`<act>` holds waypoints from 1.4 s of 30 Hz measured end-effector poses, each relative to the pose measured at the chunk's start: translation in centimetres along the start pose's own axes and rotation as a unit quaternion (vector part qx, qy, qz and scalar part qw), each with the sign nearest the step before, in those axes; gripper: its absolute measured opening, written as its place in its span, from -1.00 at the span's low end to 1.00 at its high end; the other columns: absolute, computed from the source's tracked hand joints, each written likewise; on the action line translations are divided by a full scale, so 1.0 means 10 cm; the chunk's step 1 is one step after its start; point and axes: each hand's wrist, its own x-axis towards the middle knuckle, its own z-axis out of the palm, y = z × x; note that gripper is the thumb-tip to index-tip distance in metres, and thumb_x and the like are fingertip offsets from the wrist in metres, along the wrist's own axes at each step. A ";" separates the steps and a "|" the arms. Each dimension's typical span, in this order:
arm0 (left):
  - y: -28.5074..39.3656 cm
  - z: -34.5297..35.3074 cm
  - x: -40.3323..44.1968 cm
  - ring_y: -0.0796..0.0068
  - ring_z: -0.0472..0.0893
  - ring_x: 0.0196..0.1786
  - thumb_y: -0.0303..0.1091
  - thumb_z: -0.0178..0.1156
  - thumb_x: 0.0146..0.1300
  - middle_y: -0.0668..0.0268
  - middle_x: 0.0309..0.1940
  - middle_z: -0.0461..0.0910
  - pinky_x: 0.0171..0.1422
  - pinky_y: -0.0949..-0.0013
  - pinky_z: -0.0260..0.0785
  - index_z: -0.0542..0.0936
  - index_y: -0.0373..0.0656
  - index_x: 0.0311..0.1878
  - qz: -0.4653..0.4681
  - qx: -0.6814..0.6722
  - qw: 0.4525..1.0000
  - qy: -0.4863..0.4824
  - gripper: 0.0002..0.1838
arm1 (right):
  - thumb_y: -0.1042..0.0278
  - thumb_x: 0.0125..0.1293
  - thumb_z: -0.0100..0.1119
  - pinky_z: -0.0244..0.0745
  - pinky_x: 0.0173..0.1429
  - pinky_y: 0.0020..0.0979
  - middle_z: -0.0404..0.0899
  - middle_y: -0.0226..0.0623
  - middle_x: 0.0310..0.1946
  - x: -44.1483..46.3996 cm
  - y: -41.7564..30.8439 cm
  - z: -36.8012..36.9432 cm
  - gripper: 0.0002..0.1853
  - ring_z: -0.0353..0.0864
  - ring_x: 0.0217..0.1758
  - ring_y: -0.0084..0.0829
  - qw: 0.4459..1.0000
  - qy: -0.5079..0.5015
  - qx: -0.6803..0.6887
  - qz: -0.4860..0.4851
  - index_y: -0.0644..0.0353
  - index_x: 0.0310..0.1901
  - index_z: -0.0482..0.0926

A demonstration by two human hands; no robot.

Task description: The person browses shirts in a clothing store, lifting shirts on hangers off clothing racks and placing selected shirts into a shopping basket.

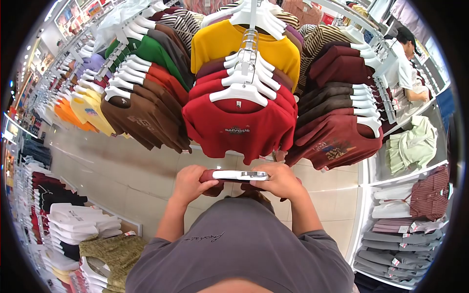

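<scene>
Just in front of my body I hold a white clothes hanger [227,174] level between both hands, seen edge-on from above. A dark red shirt [207,176] is on it and hangs down, mostly hidden beneath the hanger. My left hand [190,183] is closed around the shirt's shoulder at the hanger's left end. At the other end, my right hand [282,179] grips the hanger, close to its shiny metal hook [254,175]. Ahead of my hands, a red shirt with printed lettering [239,128] hangs at the front of the middle rack.
Brown shirts [141,117] hang to the left and maroon shirts [337,139] to the right. Folded clothes [398,244] fill shelves at right. More clothes [83,219] hang at lower left. A person in a white top [400,68] stands at upper right. Tiled floor [112,171] lies between.
</scene>
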 end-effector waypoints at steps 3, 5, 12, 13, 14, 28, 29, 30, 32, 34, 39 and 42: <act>0.01 0.00 0.01 0.10 0.58 -0.33 -0.03 0.47 -0.08 0.20 -0.42 0.60 -0.21 0.14 0.43 0.64 -0.17 -0.27 0.012 0.004 1.000 0.012 -0.57 | 0.24 0.11 0.36 0.47 -0.07 -0.27 0.68 -0.31 -0.31 0.00 0.03 0.00 -0.76 0.63 -0.19 -0.25 0.997 0.026 -0.035 -0.057 0.10 -0.18 0.71; 0.02 0.00 0.03 0.11 0.58 -0.34 -0.03 0.47 -0.08 0.20 -0.43 0.59 -0.22 0.14 0.43 0.64 -0.17 -0.27 0.019 0.001 1.000 0.013 -0.57 | 0.23 0.12 0.36 0.47 -0.06 -0.27 0.68 -0.31 -0.31 -0.03 0.02 -0.01 -0.76 0.63 -0.18 -0.25 0.997 0.027 -0.037 -0.054 0.09 -0.19 0.71; 0.03 0.06 0.08 0.12 0.58 -0.35 -0.01 0.45 -0.05 0.22 -0.44 0.59 -0.24 0.15 0.43 0.64 -0.16 -0.28 0.042 -0.009 0.999 0.018 -0.58 | 0.23 0.13 0.34 0.47 -0.06 -0.24 0.66 -0.30 -0.33 -0.09 -0.02 -0.04 -0.80 0.61 -0.16 -0.23 0.998 0.034 -0.047 -0.033 0.09 -0.24 0.69; 0.03 0.08 0.08 0.12 0.58 -0.35 -0.01 0.45 -0.05 0.22 -0.44 0.59 -0.24 0.15 0.43 0.64 -0.16 -0.28 0.042 -0.011 0.999 0.017 -0.58 | 0.23 0.13 0.34 0.47 -0.06 -0.24 0.66 -0.30 -0.33 -0.09 -0.01 -0.05 -0.80 0.61 -0.16 -0.23 0.998 0.034 -0.049 -0.031 0.09 -0.24 0.69; 0.03 0.09 0.08 0.12 0.58 -0.35 -0.01 0.45 -0.05 0.22 -0.43 0.60 -0.23 0.15 0.43 0.64 -0.16 -0.28 0.038 -0.011 0.999 0.016 -0.57 | 0.27 0.12 0.38 0.50 -0.05 -0.27 0.68 -0.28 -0.29 -0.08 0.01 -0.06 -0.77 0.65 -0.17 -0.24 0.997 0.029 -0.055 -0.037 0.15 -0.20 0.69; 0.28 0.10 0.27 0.10 0.59 -0.29 -0.13 0.38 0.08 0.22 -0.36 0.61 -0.17 0.11 0.42 0.61 -0.16 -0.13 0.034 0.000 0.999 0.002 -0.63 | 0.21 0.12 0.36 0.48 0.04 -0.25 0.69 -0.26 -0.23 0.20 0.11 -0.07 -0.72 0.63 -0.08 -0.19 0.995 -0.043 -0.065 -0.055 0.12 -0.14 0.71; 0.26 0.15 0.26 0.09 0.59 -0.29 -0.17 0.35 0.09 0.21 -0.37 0.60 -0.17 0.10 0.42 0.60 -0.16 -0.17 0.030 0.010 0.999 -0.034 -0.68 | 0.22 0.13 0.35 0.48 0.06 -0.25 0.69 -0.25 -0.20 0.24 0.17 -0.05 -0.71 0.63 -0.05 -0.19 0.993 -0.045 -0.068 -0.081 0.13 -0.13 0.70; 0.24 0.18 0.24 0.07 0.59 -0.28 -0.21 0.33 0.09 0.19 -0.38 0.59 -0.18 0.09 0.42 0.59 -0.16 -0.22 0.027 0.019 0.997 -0.070 -0.73 | 0.24 0.14 0.34 0.48 0.08 -0.26 0.70 -0.25 -0.18 0.28 0.24 -0.02 -0.71 0.63 -0.02 -0.19 0.991 -0.047 -0.070 -0.107 0.15 -0.11 0.70; 0.19 0.20 0.23 0.06 0.59 -0.28 -0.24 0.30 0.09 0.18 -0.39 0.59 -0.18 0.07 0.42 0.57 -0.17 -0.25 0.008 0.030 0.997 -0.076 -0.76 | 0.23 0.19 0.32 0.48 0.09 -0.27 0.71 -0.25 -0.17 0.31 0.57 0.01 -0.71 0.63 0.00 -0.23 0.991 0.052 0.029 -0.120 0.19 -0.10 0.69; 0.13 0.19 0.19 0.05 0.59 -0.28 -0.27 0.27 0.10 0.17 -0.39 0.58 -0.18 0.06 0.42 0.55 -0.17 -0.29 -0.009 0.042 0.995 -0.085 -0.80 | 0.20 0.35 0.22 0.49 0.04 -0.31 0.70 -0.23 -0.18 0.30 1.13 0.01 -0.69 0.64 -0.05 -0.33 0.956 0.224 0.176 -0.069 0.32 -0.09 0.66; -0.05 0.04 -0.01 0.03 0.60 -0.29 -0.30 0.22 0.12 0.16 -0.40 0.58 -0.21 0.04 0.43 0.54 -0.18 -0.33 -0.101 0.081 0.987 -0.099 -0.84 | 0.18 0.30 0.08 0.54 -0.22 -0.23 0.63 -0.17 -0.49 -0.46 4.03 0.99 -0.71 0.66 -0.34 -0.28 0.947 -0.012 -0.253 0.196 0.24 -0.37 0.63; -0.06 -0.05 -0.05 0.00 0.60 -0.33 -0.29 0.23 0.11 0.15 -0.42 0.58 -0.24 0.04 0.44 0.54 -0.17 -0.33 -0.128 0.119 0.978 -0.110 -0.84 | 0.18 0.24 0.11 0.63 -0.19 -0.24 0.72 -0.06 -0.31 -0.92 3.77 1.72 -0.70 0.72 -0.39 -0.17 0.868 -0.193 0.072 0.451 0.24 -0.26 0.70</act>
